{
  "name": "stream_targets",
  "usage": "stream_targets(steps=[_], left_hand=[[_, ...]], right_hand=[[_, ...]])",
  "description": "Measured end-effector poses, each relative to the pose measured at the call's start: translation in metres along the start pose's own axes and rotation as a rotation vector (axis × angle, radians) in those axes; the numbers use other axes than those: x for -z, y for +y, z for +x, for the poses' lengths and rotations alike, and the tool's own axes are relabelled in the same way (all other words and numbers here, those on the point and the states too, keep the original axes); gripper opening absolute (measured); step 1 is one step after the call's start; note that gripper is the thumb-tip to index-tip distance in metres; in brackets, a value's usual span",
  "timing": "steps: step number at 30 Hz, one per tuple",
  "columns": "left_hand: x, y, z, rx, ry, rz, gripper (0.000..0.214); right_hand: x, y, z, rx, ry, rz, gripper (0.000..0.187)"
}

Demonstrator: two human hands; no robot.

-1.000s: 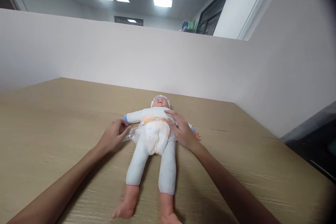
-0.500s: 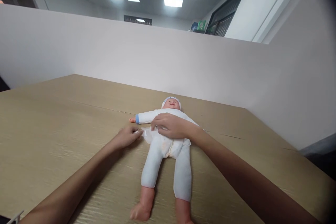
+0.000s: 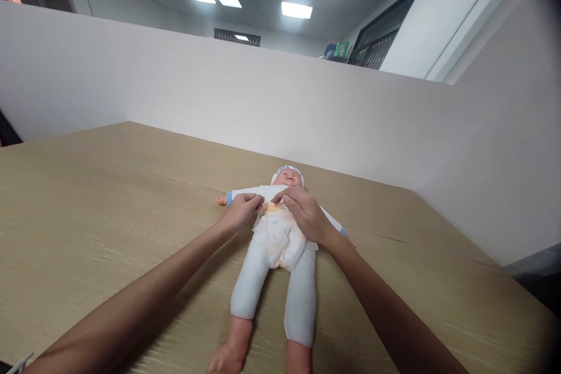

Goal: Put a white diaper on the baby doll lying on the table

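Note:
A baby doll (image 3: 258,286) in white clothes with blue cuffs and a white printed cap lies on its back, head away from me. Around its hips is a white diaper (image 3: 280,239) with a coloured print at the waist. My left hand (image 3: 242,208) is closed in a pinch at the diaper's left side, on what looks like its side tab. My right hand (image 3: 305,214) rests over the right of the doll's belly at the diaper's waist, fingers stretched out and apart. The part of the waistband under my right palm is hidden.
The doll lies on a wood-grain table (image 3: 131,198). A white partition (image 3: 245,99) rises along the table's far edge, and a pale wall (image 3: 495,146) stands at the right. Thin seams run across the tabletop.
My left hand has brought the diaper's side tab inward and up to the belly. My right hand has shifted right, uncovering the printed waist. The view has tilted slightly.

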State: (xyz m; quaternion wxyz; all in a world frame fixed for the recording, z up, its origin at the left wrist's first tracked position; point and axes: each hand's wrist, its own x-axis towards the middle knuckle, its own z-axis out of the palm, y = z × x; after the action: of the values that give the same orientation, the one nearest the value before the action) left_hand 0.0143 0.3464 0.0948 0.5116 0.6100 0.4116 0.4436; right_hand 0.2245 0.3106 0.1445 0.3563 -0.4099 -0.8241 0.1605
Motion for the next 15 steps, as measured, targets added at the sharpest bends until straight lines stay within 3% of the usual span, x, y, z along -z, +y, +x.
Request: stream_targets(steps=[2, 4, 7, 10, 15], left_hand=[[-0.011, -0.002, 0.003, 0.001, -0.008, -0.031, 0.043], [-0.020, -0.007, 0.005, -0.003, -0.021, -0.068, 0.043], [-0.028, -0.016, 0.005, -0.041, -0.039, -0.125, 0.054], [-0.027, -0.027, 0.002, -0.125, -0.033, -0.179, 0.058], [-0.017, -0.052, 0.000, -0.207, 0.017, -0.112, 0.052]], right_hand=[[0.000, 0.005, -0.005, -0.081, 0.060, -0.023, 0.025], [-0.004, 0.007, -0.007, -0.139, 0.036, -0.016, 0.022], [-0.011, 0.007, -0.005, -0.190, 0.024, 0.016, 0.031], [-0.016, 0.008, -0.002, -0.231, 0.037, 0.013, 0.037], [-0.021, 0.016, 0.001, -0.299, 0.041, 0.060, 0.027]])
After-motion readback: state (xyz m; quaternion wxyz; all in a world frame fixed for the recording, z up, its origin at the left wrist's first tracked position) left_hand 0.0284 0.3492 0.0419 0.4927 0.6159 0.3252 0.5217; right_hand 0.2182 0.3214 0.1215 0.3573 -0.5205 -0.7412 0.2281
